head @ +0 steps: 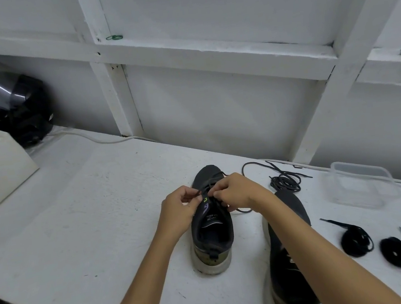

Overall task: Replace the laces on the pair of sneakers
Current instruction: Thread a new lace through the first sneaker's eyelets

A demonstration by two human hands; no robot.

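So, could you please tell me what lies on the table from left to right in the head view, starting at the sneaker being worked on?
Upright sneaker with both hands at its laces → second sneaker lying beside it → nearer-left coiled black lace → second coiled black lace.

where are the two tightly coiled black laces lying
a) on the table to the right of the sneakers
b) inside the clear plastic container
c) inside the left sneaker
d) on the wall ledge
a: the two coiled black laces lie on the white table, right of the second sneaker and nearer the person than the clear container, which they sit outside of.
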